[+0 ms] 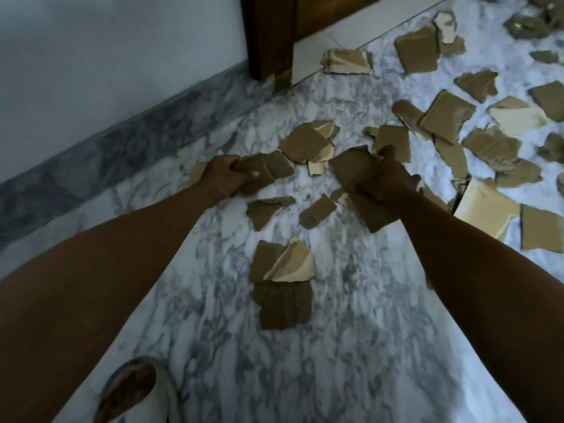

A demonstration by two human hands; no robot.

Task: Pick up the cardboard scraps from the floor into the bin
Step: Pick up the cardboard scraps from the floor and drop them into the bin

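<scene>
Left hand grip curled round ridged cardboard piece. Right hand grip clutching dark stack. I note nearest loose scraps on floor, between both hands, slightly nearer right, long axis diagonal. Bin not visible. Many scraps remain far right.

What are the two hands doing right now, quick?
Left hand: closed, gripping a cardboard scrap.
Right hand: closed, holding a bunch of scraps.
</scene>
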